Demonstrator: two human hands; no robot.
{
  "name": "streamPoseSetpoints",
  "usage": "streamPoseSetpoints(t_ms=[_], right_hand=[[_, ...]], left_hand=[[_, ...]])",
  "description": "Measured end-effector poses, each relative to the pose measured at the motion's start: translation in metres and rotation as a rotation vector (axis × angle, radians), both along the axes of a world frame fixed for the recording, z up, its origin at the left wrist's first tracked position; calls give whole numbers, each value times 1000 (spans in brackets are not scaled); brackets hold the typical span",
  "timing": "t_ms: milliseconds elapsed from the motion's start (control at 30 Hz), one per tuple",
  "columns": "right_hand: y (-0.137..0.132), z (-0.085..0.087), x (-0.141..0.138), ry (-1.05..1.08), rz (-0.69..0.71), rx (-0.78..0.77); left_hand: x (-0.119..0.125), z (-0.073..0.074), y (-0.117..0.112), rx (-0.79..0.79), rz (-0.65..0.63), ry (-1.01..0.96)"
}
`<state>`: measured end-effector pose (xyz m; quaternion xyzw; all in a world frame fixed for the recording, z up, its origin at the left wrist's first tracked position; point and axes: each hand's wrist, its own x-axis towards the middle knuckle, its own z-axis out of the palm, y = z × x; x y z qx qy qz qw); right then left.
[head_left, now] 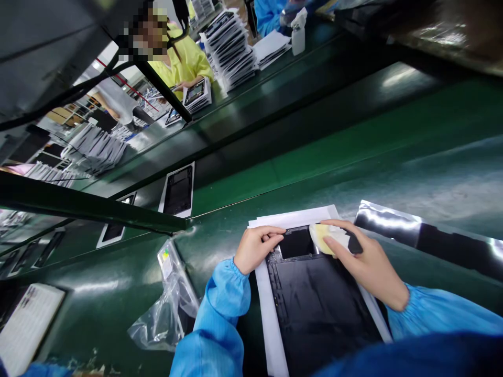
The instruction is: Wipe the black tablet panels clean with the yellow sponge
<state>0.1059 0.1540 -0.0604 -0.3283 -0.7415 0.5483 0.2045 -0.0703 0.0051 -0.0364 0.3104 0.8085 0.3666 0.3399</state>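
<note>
A black flat panel point(314, 298) lies on a white sheet point(271, 319) on the green bench in front of me. My left hand point(255, 247) rests on the panel's upper left corner, fingers curled over its edge, holding it in place. My right hand point(363, 262) presses a pale yellow cloth point(324, 235) against the panel's top edge with flat fingers. Both arms wear blue sleeves.
A crumpled clear plastic bag point(168, 303) lies left of the sheet. A shiny silver foil bag point(428, 238) lies to the right. More black panels point(178, 191) ride the conveyor beyond. Stacks of panels point(231, 50), a white bottle point(298, 31) and a person in yellow point(183, 60) are across the line.
</note>
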Motion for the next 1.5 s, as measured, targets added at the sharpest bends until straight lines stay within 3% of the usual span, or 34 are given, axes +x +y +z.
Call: streamPoseSetpoints(t_ms=[500,667,900,1133,1500], right_hand=[[0,2,1,-5,70,114],[0,1,2,-22,96,139],[-2,0,3,-13,124,289],[-2,-1,3,-38,131,292],[-2,-3,3,-15,137,322]], left_hand=[[-3,-12,-2,24,-27,29],[-3,-9,-2,8,-43,58],[1,-1,0,-51,-97,180],[9,8,2,-118,-143,390],[13,9,2,-175,-161,450]])
